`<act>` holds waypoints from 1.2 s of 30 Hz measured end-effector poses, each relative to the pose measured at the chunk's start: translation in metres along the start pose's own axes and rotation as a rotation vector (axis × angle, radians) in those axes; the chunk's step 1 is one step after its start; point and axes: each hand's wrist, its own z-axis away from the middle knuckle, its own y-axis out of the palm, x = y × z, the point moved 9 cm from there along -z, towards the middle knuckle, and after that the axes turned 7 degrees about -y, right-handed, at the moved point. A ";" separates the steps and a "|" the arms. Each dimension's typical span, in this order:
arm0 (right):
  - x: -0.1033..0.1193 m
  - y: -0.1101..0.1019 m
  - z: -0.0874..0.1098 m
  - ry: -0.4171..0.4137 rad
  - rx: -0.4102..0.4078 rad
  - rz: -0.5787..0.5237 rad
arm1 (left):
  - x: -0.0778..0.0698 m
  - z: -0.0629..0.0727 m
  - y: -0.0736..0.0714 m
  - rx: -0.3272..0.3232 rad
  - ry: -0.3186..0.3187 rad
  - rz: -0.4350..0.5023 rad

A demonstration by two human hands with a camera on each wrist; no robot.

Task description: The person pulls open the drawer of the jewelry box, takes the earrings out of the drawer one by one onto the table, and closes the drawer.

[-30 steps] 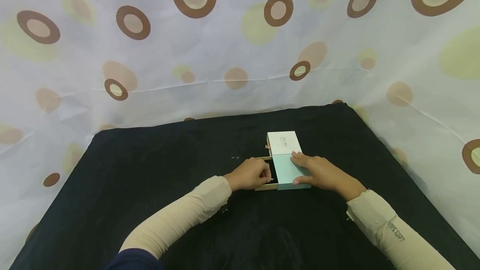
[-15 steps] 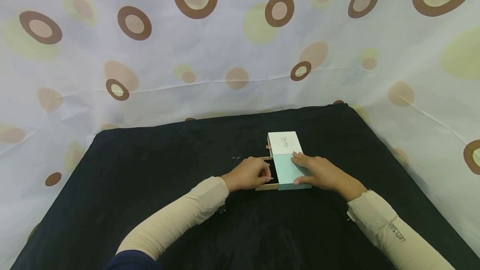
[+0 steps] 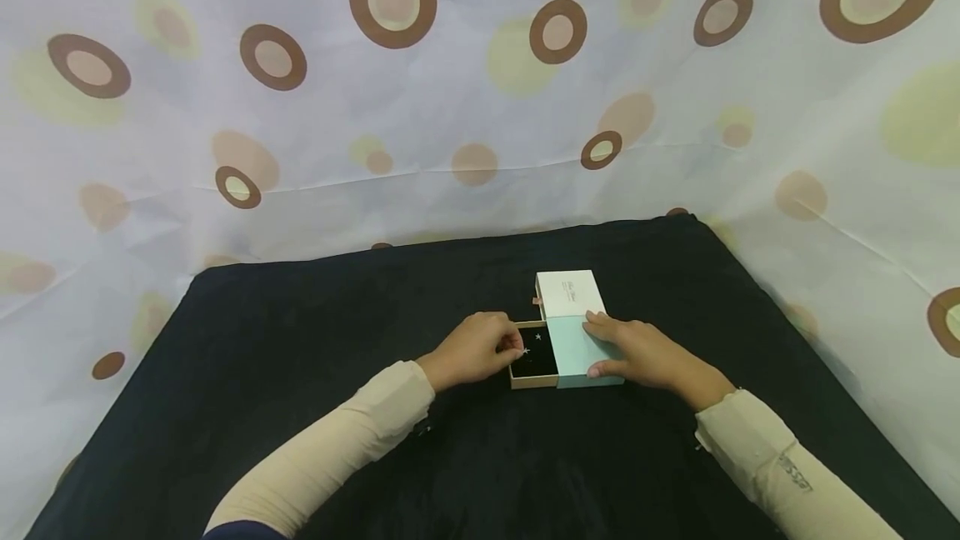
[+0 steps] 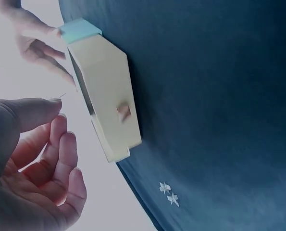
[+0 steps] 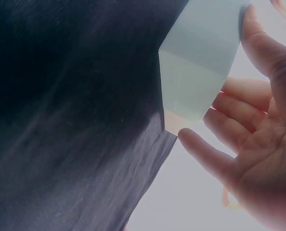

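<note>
My left hand [image 3: 480, 346] pinches a small silver star-shaped earring [image 3: 526, 350] between thumb and fingertip at the drawer's left edge; the left wrist view shows only a thin pin [image 4: 62, 96] at the thumb. The beige drawer [image 3: 534, 382], lined in black, is pulled out leftward from a pale blue sleeve [image 3: 576, 344]. A second star earring [image 3: 537, 337] lies on the black lining. My right hand [image 3: 637, 348] rests on the sleeve, fingers extended over its top and thumb near its front edge; these fingers [image 5: 210, 151] also show in the right wrist view.
A white printed box section [image 3: 568, 293] adjoins the blue sleeve at the back, with a ribbon tab [image 4: 124, 111] on its side. Two more star earrings [image 4: 169, 193] lie on the black cloth [image 3: 337, 332]. A circle-patterned curtain [image 3: 450, 107] rises behind.
My left hand has moved left from over the drawer, carrying the pinched star earring with it, so more black lining shows. The right hand and box have stayed put. The view has tilted slightly.
</note>
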 end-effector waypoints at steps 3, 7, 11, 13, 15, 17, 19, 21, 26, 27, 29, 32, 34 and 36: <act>0.000 0.001 0.000 0.005 0.001 0.003 | 0.006 0.005 -0.006 -0.038 0.005 -0.037; 0.000 0.000 0.000 0.008 0.001 0.003 | 0.017 0.009 -0.013 -0.075 -0.010 -0.065; 0.002 -0.002 -0.001 0.000 -0.001 0.009 | 0.027 0.012 -0.014 -0.094 -0.017 -0.122; 0.002 -0.003 -0.001 -0.004 -0.003 0.010 | 0.030 0.014 -0.013 -0.103 -0.013 -0.167; 0.003 -0.003 -0.001 -0.002 -0.002 0.009 | 0.033 0.015 -0.013 -0.112 -0.007 -0.207; 0.002 -0.003 -0.001 0.000 -0.001 0.007 | 0.035 0.015 -0.013 -0.116 0.002 -0.234; 0.002 -0.003 -0.002 0.004 0.002 0.005 | 0.038 0.014 -0.011 -0.118 0.015 -0.261; 0.001 -0.004 -0.001 0.007 0.004 0.006 | 0.040 0.012 -0.009 -0.116 0.033 -0.293; 0.000 -0.004 -0.001 0.006 0.009 0.015 | 0.046 0.007 0.002 -0.080 0.084 -0.399; 0.000 -0.004 -0.001 0.005 0.010 0.016 | 0.047 0.007 0.004 -0.072 0.097 -0.406; 0.001 -0.003 -0.001 0.003 0.011 0.012 | 0.048 0.007 0.007 -0.056 0.115 -0.403; 0.001 -0.003 -0.001 0.001 0.013 0.011 | 0.047 0.007 0.009 -0.043 0.128 -0.373; 0.000 -0.003 -0.001 0.002 0.015 0.011 | 0.047 0.006 0.010 -0.033 0.127 -0.361; 0.000 -0.004 -0.001 0.004 0.017 0.013 | 0.046 0.005 0.011 -0.025 0.126 -0.359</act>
